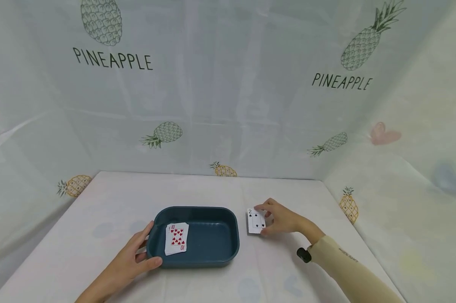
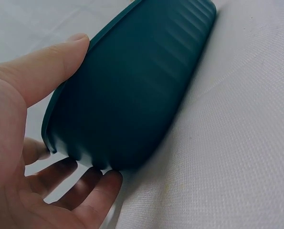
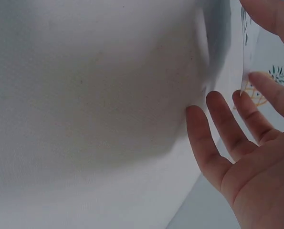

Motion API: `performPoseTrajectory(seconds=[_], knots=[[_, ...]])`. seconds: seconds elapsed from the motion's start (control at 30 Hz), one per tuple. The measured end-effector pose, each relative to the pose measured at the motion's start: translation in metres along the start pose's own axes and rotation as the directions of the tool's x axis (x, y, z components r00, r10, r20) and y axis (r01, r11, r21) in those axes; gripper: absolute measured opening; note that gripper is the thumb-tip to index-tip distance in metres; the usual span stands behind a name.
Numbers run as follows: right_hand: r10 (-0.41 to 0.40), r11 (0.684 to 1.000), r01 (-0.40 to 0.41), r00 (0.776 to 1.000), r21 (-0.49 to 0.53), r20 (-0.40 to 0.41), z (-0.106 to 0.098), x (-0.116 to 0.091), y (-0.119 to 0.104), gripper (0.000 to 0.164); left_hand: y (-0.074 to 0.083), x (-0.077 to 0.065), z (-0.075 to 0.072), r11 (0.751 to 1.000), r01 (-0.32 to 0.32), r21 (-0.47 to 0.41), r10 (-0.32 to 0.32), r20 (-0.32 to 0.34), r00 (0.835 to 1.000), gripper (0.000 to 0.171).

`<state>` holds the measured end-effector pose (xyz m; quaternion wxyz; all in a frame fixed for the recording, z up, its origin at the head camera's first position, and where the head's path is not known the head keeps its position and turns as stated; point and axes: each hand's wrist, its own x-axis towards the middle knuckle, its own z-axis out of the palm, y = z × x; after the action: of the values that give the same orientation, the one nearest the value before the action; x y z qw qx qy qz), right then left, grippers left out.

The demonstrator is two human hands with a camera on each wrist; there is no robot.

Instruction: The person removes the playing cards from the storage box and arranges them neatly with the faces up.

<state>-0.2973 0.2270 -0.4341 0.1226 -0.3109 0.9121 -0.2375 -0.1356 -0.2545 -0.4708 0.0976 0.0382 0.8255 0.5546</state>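
Observation:
My left hand (image 1: pixel 131 254) grips the left end of a dark teal tray (image 1: pixel 212 244), thumb at the near corner. In the left wrist view the thumb lies over the rim of the tray (image 2: pixel 118 90) and the fingertips touch its side. Inside the tray, toward the left, lies a small stack of playing cards (image 1: pixel 176 239) with a ten of hearts on top. To the right of the tray, my right hand (image 1: pixel 282 219) pinches a playing card (image 1: pixel 255 223) by its edges; it bears a corner 2 and black spades. The right wrist view shows this card edge-on at the fingertips.
A white cloth with faint pastel prints covers the table (image 1: pixel 246 269). Behind it hangs a pale curtain (image 1: pixel 228 105) printed with pineapples, and more sheeting closes both sides. A small black device (image 1: pixel 304 255) sits at the right wrist.

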Motion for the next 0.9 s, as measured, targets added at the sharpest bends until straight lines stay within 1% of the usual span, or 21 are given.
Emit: performPoseTrajectory(seconds=[0.13,0.2,0.27,0.4,0.57,0.9], knots=[[-0.004,1.0,0.004,1.0,-0.006,0.027,0.002,0.002,0.005,0.075,-0.001,0.0,-0.001,1.0,0.014,-0.004,-0.014,-0.003,1.0,0.102],[0.002,1.0,-0.001,0.999,-0.017,0.045,0.002,0.004,0.009,0.076,-0.001,0.001,-0.001,1.0,0.022,-0.015,-0.022,-0.004,1.0,0.102],[0.004,1.0,-0.003,0.998,-0.014,0.06,0.002,0.005,0.012,0.078,-0.001,0.0,-0.001,0.999,0.022,-0.026,-0.022,-0.001,1.0,0.102],[0.022,1.0,-0.021,0.996,-0.013,0.081,0.002,0.006,0.014,0.078,-0.001,0.0,0.0,1.0,0.014,-0.009,-0.014,-0.005,1.0,0.102],[0.047,0.999,-0.046,0.996,-0.008,0.078,0.005,0.008,0.016,0.076,0.0,0.001,-0.001,1.0,0.005,0.008,-0.004,-0.015,1.0,0.103],[0.082,0.997,-0.083,0.994,0.008,0.066,0.01,0.007,0.02,0.077,-0.003,0.001,0.0,1.0,0.01,-0.004,-0.01,-0.01,1.0,0.103]])
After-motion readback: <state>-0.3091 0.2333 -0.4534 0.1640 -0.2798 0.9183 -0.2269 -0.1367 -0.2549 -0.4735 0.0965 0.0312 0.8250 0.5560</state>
